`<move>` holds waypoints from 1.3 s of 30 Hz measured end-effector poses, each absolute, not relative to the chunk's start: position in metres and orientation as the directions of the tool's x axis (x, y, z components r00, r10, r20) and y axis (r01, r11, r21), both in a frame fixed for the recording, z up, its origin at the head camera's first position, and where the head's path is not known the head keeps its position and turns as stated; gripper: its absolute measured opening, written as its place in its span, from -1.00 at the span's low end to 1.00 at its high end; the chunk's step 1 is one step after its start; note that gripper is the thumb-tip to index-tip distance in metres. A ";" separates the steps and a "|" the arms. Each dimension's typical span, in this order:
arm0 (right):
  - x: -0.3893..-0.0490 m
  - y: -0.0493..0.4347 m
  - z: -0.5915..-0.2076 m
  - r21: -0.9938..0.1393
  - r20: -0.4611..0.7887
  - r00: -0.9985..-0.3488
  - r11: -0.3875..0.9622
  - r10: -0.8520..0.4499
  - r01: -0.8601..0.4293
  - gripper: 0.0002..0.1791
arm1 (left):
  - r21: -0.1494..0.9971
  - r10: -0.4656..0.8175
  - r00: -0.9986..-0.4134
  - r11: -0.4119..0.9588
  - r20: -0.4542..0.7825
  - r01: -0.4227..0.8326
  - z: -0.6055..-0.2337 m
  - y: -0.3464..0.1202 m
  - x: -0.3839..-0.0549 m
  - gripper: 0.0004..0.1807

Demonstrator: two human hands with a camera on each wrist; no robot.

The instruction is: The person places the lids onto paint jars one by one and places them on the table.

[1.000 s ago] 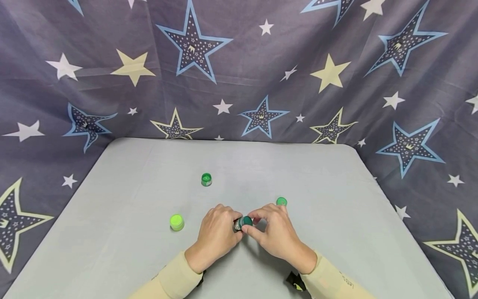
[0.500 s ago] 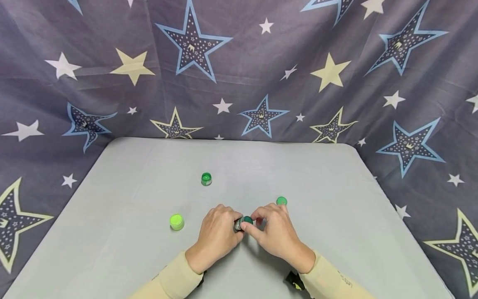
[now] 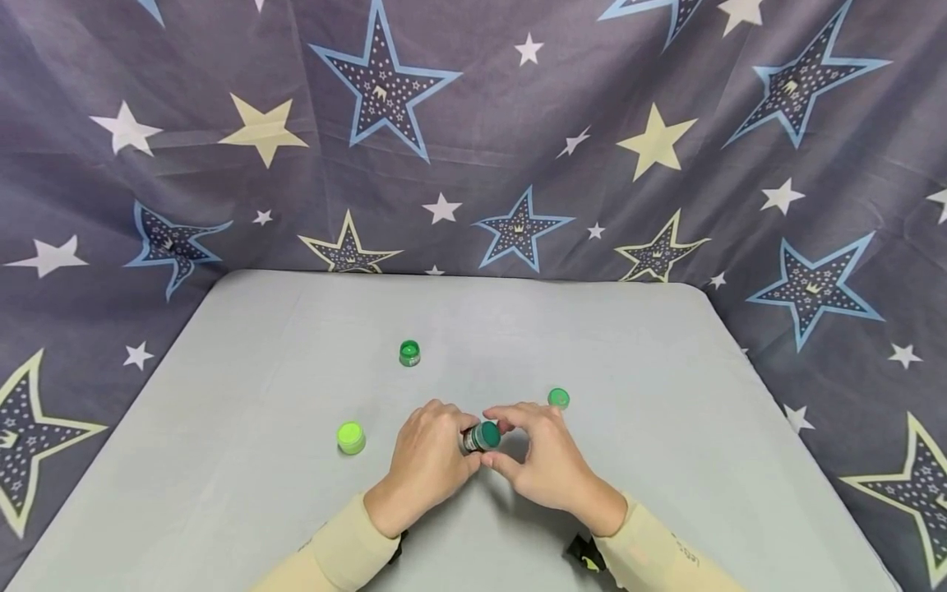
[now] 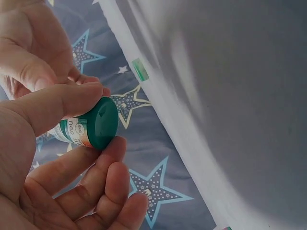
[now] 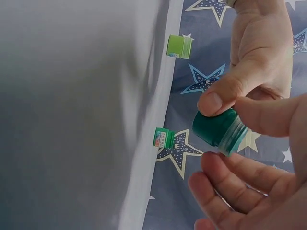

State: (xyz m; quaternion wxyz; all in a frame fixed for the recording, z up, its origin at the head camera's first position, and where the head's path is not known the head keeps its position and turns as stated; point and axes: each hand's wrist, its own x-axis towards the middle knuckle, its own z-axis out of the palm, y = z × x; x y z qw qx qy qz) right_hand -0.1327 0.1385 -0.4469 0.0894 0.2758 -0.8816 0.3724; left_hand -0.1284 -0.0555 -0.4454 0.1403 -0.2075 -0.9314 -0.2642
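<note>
The left hand pinches a dark green jar between the two hands; the right hand stands spread about its end, contact unclear. Farther back, an uncapped green jar shows a green interior.

Curtained workspace: table, starry cloth

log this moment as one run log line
left hand: holds dark green jar | right hand: curved beside that jar, contact unclear | table: lime jar, green jar, round green piece
</note>
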 end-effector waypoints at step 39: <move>-0.138 0.137 -0.450 -0.587 0.422 -0.833 0.593 -0.356 -0.551 -0.72 | 0.445 0.308 -0.874 0.767 0.377 0.462 -0.443 -0.053 -0.127 -0.76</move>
